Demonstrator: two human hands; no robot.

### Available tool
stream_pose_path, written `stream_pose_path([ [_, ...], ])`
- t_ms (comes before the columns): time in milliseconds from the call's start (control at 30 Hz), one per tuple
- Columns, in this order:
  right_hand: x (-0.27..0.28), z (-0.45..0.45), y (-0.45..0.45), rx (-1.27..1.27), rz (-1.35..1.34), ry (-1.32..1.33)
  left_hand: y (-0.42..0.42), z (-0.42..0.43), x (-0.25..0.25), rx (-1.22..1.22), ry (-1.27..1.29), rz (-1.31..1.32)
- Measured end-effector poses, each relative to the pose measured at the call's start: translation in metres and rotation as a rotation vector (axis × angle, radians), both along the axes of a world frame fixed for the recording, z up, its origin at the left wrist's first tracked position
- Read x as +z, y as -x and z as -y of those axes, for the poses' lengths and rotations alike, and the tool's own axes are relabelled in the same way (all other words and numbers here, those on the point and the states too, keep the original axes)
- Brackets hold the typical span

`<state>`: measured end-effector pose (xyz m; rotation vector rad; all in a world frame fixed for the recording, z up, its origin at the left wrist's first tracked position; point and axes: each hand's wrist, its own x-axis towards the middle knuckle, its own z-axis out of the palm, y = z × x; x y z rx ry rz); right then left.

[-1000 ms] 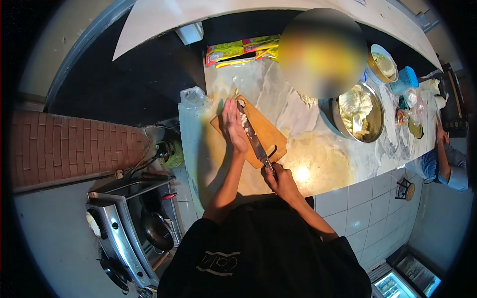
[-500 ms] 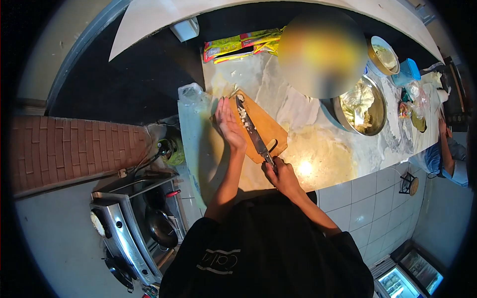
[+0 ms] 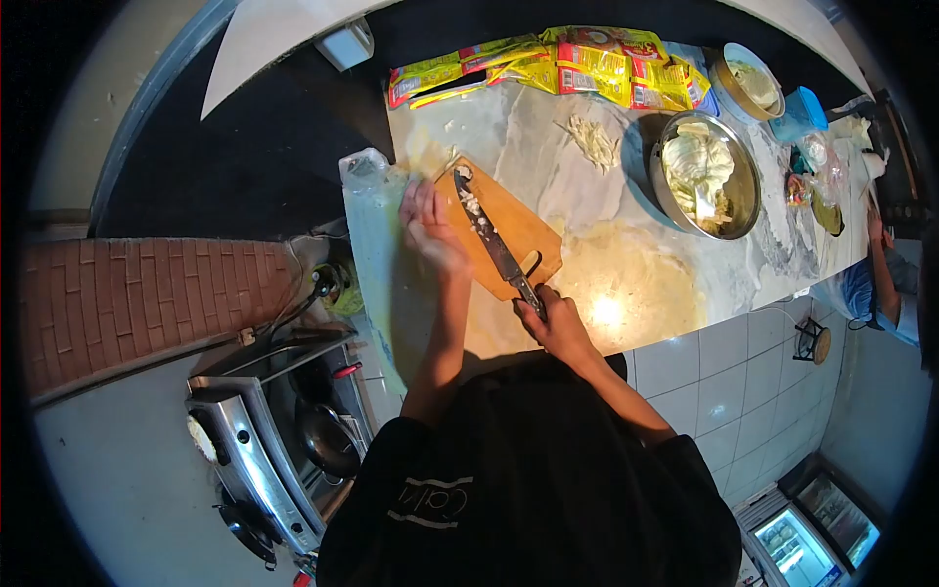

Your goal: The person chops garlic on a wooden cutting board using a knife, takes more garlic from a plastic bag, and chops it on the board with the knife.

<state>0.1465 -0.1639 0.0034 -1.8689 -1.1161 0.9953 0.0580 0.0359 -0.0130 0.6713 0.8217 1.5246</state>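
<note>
Your right grip holds the kitchen knife over the cutting board, likely sparing the counter; ahead-left, your slack left grip seems empty.

A wide-angle, head-worn camera looks forward and steeply down past the wearer's black shirt to the left hand, right hand and nearby surface.

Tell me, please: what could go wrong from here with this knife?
The left hand is close to the knife; if the right hand slips, the left might be cut. White bits lie along the knife toward its tip; a sharp move may scatter them onto the counter.
</note>
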Motion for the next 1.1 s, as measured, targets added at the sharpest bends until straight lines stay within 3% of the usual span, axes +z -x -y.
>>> stream_pose_path([
  [167, -0.005, 0.002, -0.002, -0.032, 0.086, -0.143, 0.049, -0.007, 0.001, 0.023, 0.049, -0.141],
  [233, -0.002, 0.002, -0.002, -0.042, 0.100, -0.167, 0.072, -0.009, -0.002, -0.396, -0.109, -0.546],
  [267, 0.001, 0.002, -0.002, -0.048, 0.119, -0.155, 0.077, -0.005, -0.007, -0.394, -0.109, -0.550],
  [333, 0.009, 0.000, -0.004, -0.026, 0.094, -0.029, 0.072, 0.009, 0.009, -0.559, -0.239, -1.116],
  [367, 0.009, 0.000, -0.003, -0.023, 0.092, -0.031, 0.071, 0.012, 0.006, -0.555, -0.238, -1.118],
  [433, 0.007, 0.002, -0.002, -0.004, 0.121, -0.033, 0.068, 0.018, -0.002, -0.371, -0.603, -1.406],
  [667, -0.001, 0.005, 0.002, 0.028, 0.104, -0.074, 0.053, 0.013, -0.023, -0.283, -0.557, -1.333],
  [767, -0.002, 0.005, 0.002, 0.006, 0.144, -0.128, 0.045, 0.013, -0.001, -0.320, -0.440, -1.309],
  [967, -0.005, 0.005, 0.000, -0.003, 0.107, -0.108, 0.044, 0.012, 0.007, -0.290, -0.457, -1.230],
  [1100, -0.006, 0.005, -0.001, 0.004, 0.104, -0.111, 0.041, 0.012, 0.001, -0.366, -0.334, -1.312],
])
